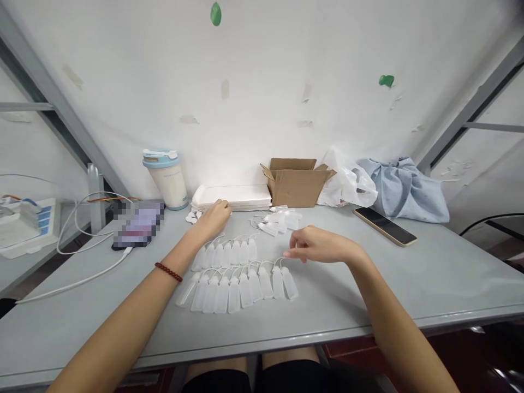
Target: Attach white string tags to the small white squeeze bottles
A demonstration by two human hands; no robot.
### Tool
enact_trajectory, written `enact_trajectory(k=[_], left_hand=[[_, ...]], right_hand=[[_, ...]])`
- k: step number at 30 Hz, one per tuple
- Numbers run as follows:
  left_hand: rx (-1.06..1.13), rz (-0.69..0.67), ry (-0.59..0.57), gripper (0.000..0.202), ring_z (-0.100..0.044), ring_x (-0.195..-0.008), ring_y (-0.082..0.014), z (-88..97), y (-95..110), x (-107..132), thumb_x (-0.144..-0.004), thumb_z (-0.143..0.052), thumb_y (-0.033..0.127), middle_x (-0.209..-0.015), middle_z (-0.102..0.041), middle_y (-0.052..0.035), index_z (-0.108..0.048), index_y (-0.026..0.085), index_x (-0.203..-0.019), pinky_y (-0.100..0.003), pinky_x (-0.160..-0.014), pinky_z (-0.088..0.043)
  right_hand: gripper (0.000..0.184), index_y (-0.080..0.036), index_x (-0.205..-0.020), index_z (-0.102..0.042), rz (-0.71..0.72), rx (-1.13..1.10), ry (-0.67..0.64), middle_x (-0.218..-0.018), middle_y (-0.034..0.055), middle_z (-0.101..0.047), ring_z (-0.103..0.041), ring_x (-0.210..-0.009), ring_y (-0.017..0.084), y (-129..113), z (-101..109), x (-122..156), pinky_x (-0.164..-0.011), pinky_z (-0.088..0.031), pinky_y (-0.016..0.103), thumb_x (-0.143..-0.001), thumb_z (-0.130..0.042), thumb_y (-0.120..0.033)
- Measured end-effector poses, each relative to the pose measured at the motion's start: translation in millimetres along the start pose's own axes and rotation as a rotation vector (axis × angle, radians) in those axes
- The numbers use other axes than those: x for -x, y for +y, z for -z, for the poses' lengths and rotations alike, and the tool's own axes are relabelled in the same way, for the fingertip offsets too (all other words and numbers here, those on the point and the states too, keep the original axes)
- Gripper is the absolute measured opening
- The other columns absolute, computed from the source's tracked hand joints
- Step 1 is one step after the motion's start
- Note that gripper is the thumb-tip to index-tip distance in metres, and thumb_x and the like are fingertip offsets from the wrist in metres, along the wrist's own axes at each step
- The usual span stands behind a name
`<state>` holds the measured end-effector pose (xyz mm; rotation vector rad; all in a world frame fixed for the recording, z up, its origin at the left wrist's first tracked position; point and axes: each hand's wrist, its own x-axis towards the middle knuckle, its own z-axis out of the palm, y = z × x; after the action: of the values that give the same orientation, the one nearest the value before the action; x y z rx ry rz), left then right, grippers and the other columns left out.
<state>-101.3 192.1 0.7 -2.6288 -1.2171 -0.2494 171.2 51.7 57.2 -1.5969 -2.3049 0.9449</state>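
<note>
Two rows of small frosted plastic tags lie on the grey table, each tag with a thin white cord loop; the front row [233,292] is nearer me than the back row [225,252]. My right hand [317,244] is at the right end of the front row, its thumb and forefinger pinched at a cord loop [279,258]. At the front edge of a flat white stack [241,195], my left hand [213,218] has its fingers curled in; their tips are hidden. Small white pieces [192,216] lie just left of it. Between the hands lies a loose bunch of similar tags [278,220].
An open cardboard box [298,186], a white plastic bag [346,183] and a blue cloth bundle [409,191] stand along the wall. A dark phone [385,225] lies right. Left are a lidded cup [168,180], a cabled phone [139,225] and a power strip [30,226].
</note>
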Motion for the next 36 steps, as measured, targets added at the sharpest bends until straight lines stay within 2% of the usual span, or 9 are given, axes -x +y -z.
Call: enact_trajectory(k=[3, 5, 9, 19, 21, 23, 27, 31, 36], left_hand=[[-0.033, -0.001, -0.018, 0.025, -0.050, -0.097, -0.0267, 2.2, 2, 1, -0.084, -0.038, 0.009, -0.094, -0.058, -0.0149, -0.063, 0.011, -0.089, -0.037, -0.081, -0.043], [-0.036, 0.004, -0.025, 0.024, -0.050, -0.097, -0.0268, 2.4, 3, 0, -0.084, -0.039, 0.009, -0.093, -0.059, -0.0151, -0.063, 0.011, -0.088, -0.036, -0.081, -0.043], [-0.014, 0.016, -0.024, 0.025, -0.052, -0.096, -0.0266, 1.7, 4, 2, -0.084, -0.039, 0.009, -0.093, -0.061, -0.0144, -0.063, 0.012, -0.088, -0.035, -0.081, -0.043], [0.106, 0.095, -0.019, 0.022, -0.060, -0.093, -0.0271, 3.9, 8, 14, -0.080, -0.044, 0.010, -0.090, -0.065, -0.0154, -0.065, 0.011, -0.084, -0.035, -0.080, -0.045], [0.140, 0.110, 0.012, 0.020, -0.060, -0.094, -0.0265, 11.7, 11, 16, -0.081, -0.045, 0.014, -0.092, -0.066, -0.0143, -0.065, 0.012, -0.087, -0.035, -0.082, -0.045], [0.265, 0.162, 0.075, 0.020, -0.061, -0.091, -0.0256, 23.8, 16, 19, -0.082, -0.046, 0.021, -0.092, -0.067, -0.0126, -0.064, 0.013, -0.088, -0.036, -0.081, -0.046], [0.755, 0.284, 0.190, 0.023, -0.063, -0.081, -0.0210, 51.2, 34, 27, -0.079, -0.055, 0.037, -0.086, -0.068, -0.0084, -0.061, 0.015, -0.083, -0.032, -0.074, -0.048], [1.101, 0.286, 0.098, 0.032, -0.060, -0.069, -0.0162, 65.6, 56, 32, -0.071, -0.064, 0.045, -0.073, -0.065, -0.0037, -0.059, 0.015, -0.079, -0.027, -0.063, -0.047], [1.227, 0.228, -0.004, 0.032, -0.053, -0.059, -0.0110, 63.6, 71, 32, -0.071, -0.064, 0.046, -0.067, -0.060, -0.0003, -0.062, 0.015, -0.076, -0.023, -0.057, -0.043]], right_hand=[[0.033, -0.018, -0.055, -0.055, -0.015, 0.018, -0.245, -0.053, 0.0031, -0.063, -0.051, -0.042, 0.012, -12, -2, 10, -0.044, -0.037, 0.025, -0.079, -0.055, -0.040], [0.034, -0.018, -0.050, -0.053, -0.017, 0.014, -0.333, -0.050, 0.0023, -0.062, -0.052, -0.040, 0.011, -19, -6, 11, -0.046, -0.040, 0.025, -0.079, -0.054, -0.036], [0.037, -0.017, -0.041, -0.049, -0.053, 0.004, -0.347, -0.044, 0.0032, -0.059, -0.052, -0.037, 0.013, -22, -13, 7, -0.046, -0.041, 0.026, -0.075, -0.054, -0.032], [0.030, -0.013, -0.042, -0.051, -0.189, 0.051, -0.450, -0.048, 0.0042, -0.060, -0.057, -0.043, 0.013, -16, -19, -8, -0.044, -0.041, 0.023, -0.066, -0.050, -0.031], [0.027, -0.014, -0.043, -0.051, -0.186, 0.057, -0.412, -0.047, 0.0039, -0.060, -0.058, -0.045, 0.013, -13, -15, -7, -0.045, -0.040, 0.023, -0.066, -0.050, -0.029], [0.023, -0.015, -0.047, -0.050, -0.168, 0.037, -0.309, -0.047, 0.0032, -0.060, -0.059, -0.046, 0.014, -11, -8, -4, -0.044, -0.038, 0.022, -0.067, -0.050, -0.027], [0.022, -0.016, -0.059, -0.047, -0.084, -0.124, 0.007, -0.061, 0.0029, -0.065, -0.062, -0.048, 0.013, -9, 1, 0, -0.039, -0.032, 0.019, -0.074, -0.051, -0.031], [0.024, -0.016, -0.067, -0.051, 0.020, -0.237, 0.209, -0.069, 0.0027, -0.065, -0.066, -0.055, 0.015, -11, -7, -7, -0.038, -0.036, 0.019, -0.079, -0.051, -0.036], [0.024, -0.016, -0.072, -0.053, 0.120, -0.330, 0.243, -0.069, 0.0017, -0.061, -0.066, -0.059, 0.016, -13, -21, -20, -0.039, -0.039, 0.019, -0.080, -0.053, -0.039]])
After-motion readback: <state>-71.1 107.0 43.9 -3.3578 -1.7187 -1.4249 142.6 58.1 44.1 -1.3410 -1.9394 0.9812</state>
